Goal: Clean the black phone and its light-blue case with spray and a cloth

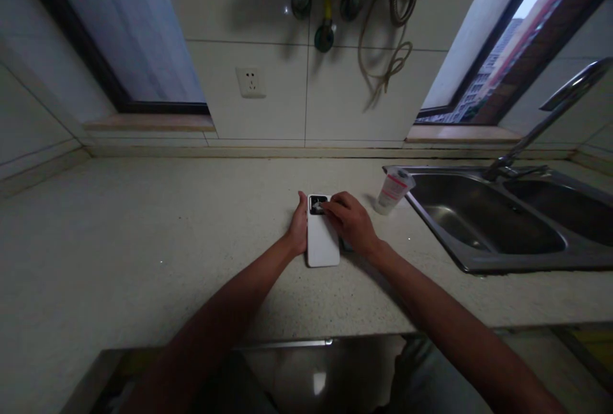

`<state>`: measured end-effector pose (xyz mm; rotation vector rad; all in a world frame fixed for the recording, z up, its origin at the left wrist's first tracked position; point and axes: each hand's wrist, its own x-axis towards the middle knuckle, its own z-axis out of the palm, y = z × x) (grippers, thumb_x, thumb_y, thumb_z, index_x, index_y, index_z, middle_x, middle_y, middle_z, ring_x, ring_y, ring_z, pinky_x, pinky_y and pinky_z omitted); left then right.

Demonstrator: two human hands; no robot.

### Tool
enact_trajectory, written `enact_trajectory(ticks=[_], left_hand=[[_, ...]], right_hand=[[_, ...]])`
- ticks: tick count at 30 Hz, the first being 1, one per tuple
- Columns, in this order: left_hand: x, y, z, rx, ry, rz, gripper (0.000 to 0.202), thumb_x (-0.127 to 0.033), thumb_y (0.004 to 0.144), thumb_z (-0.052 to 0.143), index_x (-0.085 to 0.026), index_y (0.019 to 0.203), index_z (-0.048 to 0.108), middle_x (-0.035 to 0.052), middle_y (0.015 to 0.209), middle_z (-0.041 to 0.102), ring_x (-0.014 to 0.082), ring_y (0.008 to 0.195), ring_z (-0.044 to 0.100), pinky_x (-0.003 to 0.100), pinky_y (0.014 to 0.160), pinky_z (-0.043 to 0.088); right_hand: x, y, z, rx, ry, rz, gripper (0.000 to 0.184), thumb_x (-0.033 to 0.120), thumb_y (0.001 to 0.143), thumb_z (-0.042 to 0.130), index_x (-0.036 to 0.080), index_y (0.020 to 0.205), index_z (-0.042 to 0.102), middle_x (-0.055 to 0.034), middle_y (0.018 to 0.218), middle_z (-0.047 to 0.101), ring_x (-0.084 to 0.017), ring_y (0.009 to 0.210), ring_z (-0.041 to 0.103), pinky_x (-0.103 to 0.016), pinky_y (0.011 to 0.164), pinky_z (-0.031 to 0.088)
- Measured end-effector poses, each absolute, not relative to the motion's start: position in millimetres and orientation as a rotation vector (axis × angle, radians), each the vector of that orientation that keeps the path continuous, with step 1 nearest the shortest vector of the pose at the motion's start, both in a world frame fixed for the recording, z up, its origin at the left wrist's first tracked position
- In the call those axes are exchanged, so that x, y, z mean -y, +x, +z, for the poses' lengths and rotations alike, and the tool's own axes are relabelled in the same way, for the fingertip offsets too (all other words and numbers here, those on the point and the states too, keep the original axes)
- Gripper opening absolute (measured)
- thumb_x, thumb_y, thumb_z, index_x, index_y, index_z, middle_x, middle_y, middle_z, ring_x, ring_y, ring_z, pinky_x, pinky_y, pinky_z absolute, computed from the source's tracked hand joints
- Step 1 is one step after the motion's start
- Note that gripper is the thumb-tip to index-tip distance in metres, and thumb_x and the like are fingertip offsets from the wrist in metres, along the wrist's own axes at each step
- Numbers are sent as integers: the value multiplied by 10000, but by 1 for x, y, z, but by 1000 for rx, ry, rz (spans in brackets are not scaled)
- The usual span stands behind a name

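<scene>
A white smartphone [322, 245] lies back side up on the pale speckled countertop, its black camera block [313, 199] at the far end. My left hand [299, 229] grips its left edge, thumb pointing away from me. Over the camera block, my right hand [352, 219] is closed in a pinch; a small whitish piece [317, 207] shows at its fingertips, too small to tell its kind. Partly hidden beneath the right hand, a dark object [345, 246] sits beside the phone. To the right stands a clear plastic cup [393, 191] with red print, leaning slightly.
A double steel sink [467, 264] with a tall faucet [541, 117] is set into the counter [143, 229] on the right. Behind are a tiled wall with a power socket [250, 82], pipe fittings and a hanging cord [390, 69]. Windows flank both sides.
</scene>
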<state>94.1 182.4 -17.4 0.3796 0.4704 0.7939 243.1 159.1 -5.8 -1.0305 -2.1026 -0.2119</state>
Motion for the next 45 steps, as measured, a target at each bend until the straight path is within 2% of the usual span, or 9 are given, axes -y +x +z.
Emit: enact_trajectory(ticks=[7, 13, 18, 23, 29, 33, 36, 41, 45], left_hand=[[-187, 92, -19, -410, 372, 841, 844, -789, 891, 231, -125, 1116, 702, 165, 897, 742, 283, 835, 720, 400, 774, 551], [-186, 86, -10, -401, 426, 912, 838, -752, 916, 200, -110, 1146, 685, 177, 910, 738, 272, 774, 715, 400, 720, 563], [-186, 83, -12, -389, 421, 818, 860, -797, 881, 217, -131, 1180, 672, 151, 869, 742, 273, 766, 718, 386, 695, 562], [-186, 82, -19, -317, 507, 699, 898, -833, 846, 231, -121, 1169, 674, 170, 870, 743, 281, 708, 720, 383, 645, 558], [-182, 84, -17, -406, 466, 666, 831, -813, 863, 246, -136, 973, 716, 139, 721, 723, 262, 638, 709, 359, 594, 553], [-182, 88, -20, -435, 411, 730, 704, -766, 883, 360, -158, 873, 714, 109, 689, 712, 250, 695, 719, 344, 649, 559], [-181, 90, -18, -463, 400, 755, 690, -762, 879, 386, -159, 925, 720, 103, 706, 715, 246, 709, 720, 344, 666, 558], [-182, 87, -15, -409, 419, 701, 748, -756, 905, 289, -147, 976, 718, 119, 719, 722, 245, 661, 712, 343, 627, 550], [-188, 84, -21, -427, 433, 685, 759, -786, 873, 326, -138, 933, 714, 126, 711, 724, 247, 613, 699, 356, 602, 548]], right_hand=[[-150, 228, -4, 2495, -680, -11, 231, 160, 966, 514, 194, 1043, 730, -90, 939, 703, -197, 856, 633, -327, 759, 489], [-133, 240, 9, 2831, -468, 289, 195, 195, 947, 558, 191, 905, 748, -40, 785, 690, -144, 723, 625, -257, 678, 470], [-142, 259, 15, 2428, -777, -9, 201, 182, 954, 529, 179, 995, 726, -92, 903, 678, -191, 808, 624, -301, 694, 494], [-160, 271, 16, 1828, -1033, -171, 175, 246, 965, 538, 220, 1014, 703, -106, 979, 682, -256, 939, 627, -412, 830, 524], [-171, 249, -4, 1914, -1026, 82, 265, 283, 1006, 475, 241, 1187, 664, -90, 1088, 738, -227, 1003, 690, -399, 882, 562], [-171, 232, -4, 2119, -824, 34, 340, 246, 1022, 426, 261, 1315, 599, -92, 1276, 686, -220, 1206, 628, -496, 1089, 457], [-172, 232, -2, 2219, -779, -4, 361, 247, 1008, 473, 270, 1353, 575, -88, 1322, 665, -224, 1247, 610, -530, 1149, 393], [-178, 248, -10, 2139, -961, -20, 395, 141, 962, 454, 266, 1285, 644, -78, 1280, 694, -244, 1183, 658, -469, 1000, 548], [-178, 259, -15, 2011, -1085, 13, 400, 119, 912, 499, 261, 1239, 681, -67, 1195, 737, -262, 1057, 719, -450, 908, 594]])
